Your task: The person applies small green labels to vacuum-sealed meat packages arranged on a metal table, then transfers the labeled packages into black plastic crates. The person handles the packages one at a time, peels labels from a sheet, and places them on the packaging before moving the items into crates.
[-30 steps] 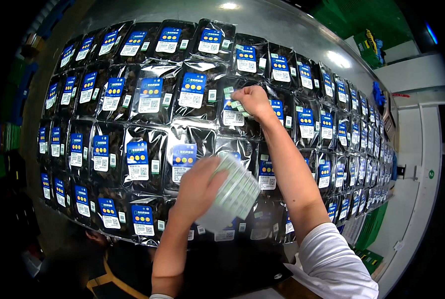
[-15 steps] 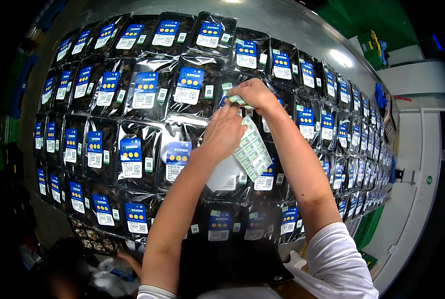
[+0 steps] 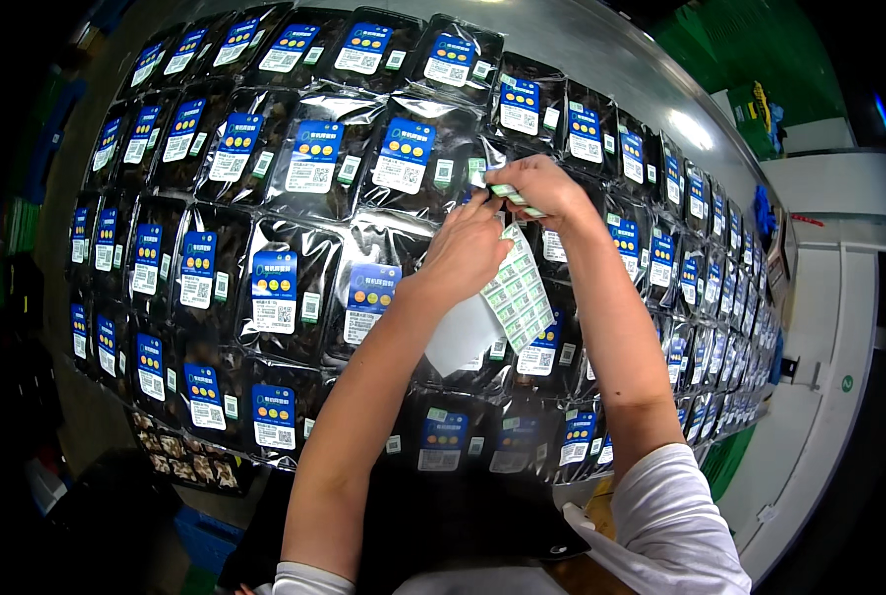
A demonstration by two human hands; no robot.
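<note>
My left hand [image 3: 468,250] is closed on a sheet of small green-and-white stickers [image 3: 522,302], which hangs down from it toward me. White paper [image 3: 460,337] shows beneath that hand. Right beside it, my right hand [image 3: 544,188] pinches the folded upper part of the same sheet [image 3: 514,198]. Both hands are over a film-wrapped black tray, mostly hidden under them. At my right fingertips a small green-and-white sticker [image 3: 476,172] shows on the tray's film. Next to it lies another wrapped tray [image 3: 388,198] with a blue-and-white label [image 3: 404,156].
Rows of similar labelled trays [image 3: 274,283] cover the metal table [image 3: 601,45]. An uncovered dark tray of brown-and-white pieces [image 3: 180,461] sits low at the left. Green crates [image 3: 730,461] and a white wall structure [image 3: 810,288] stand at the right.
The view has shifted, so trays at the back appear farther right and higher. Both hands stay at the sticker sheet. Another person's arm at lower left has gone out of view.
</note>
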